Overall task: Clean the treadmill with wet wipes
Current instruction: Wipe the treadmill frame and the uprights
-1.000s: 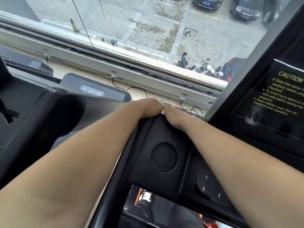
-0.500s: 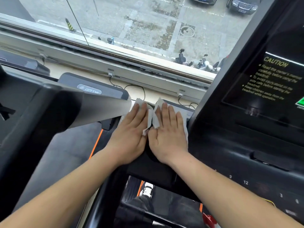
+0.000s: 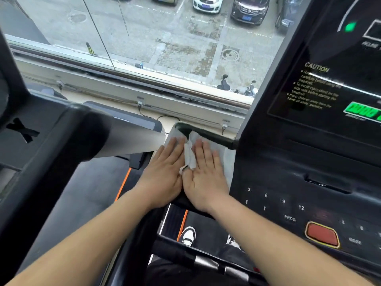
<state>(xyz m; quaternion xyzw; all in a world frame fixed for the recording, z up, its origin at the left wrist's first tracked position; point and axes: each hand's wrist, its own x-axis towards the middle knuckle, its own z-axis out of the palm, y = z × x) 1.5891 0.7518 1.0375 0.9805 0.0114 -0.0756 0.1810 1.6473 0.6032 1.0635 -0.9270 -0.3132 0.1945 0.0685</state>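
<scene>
Pressing wet wipes [image 3: 229, 162] onto the treadmill ledge [image 3: 208, 134], the left hand [image 3: 165, 169] and right hand [image 3: 206, 175] lay flat, fingers [image 3: 206, 150] straight; mid-wipe, the next stroke probably needed firm pressure.

Daylit window [image 3: 165, 48] overlooks parked cars [image 3: 208, 2]; pale sill [image 3: 123, 96] below

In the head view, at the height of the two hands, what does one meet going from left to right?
Black and grey arm of the neighbouring machine → left hand → bunched fold of white wet wipe → right hand → flat white edge of wet wipe → black treadmill console with number keys.
</scene>
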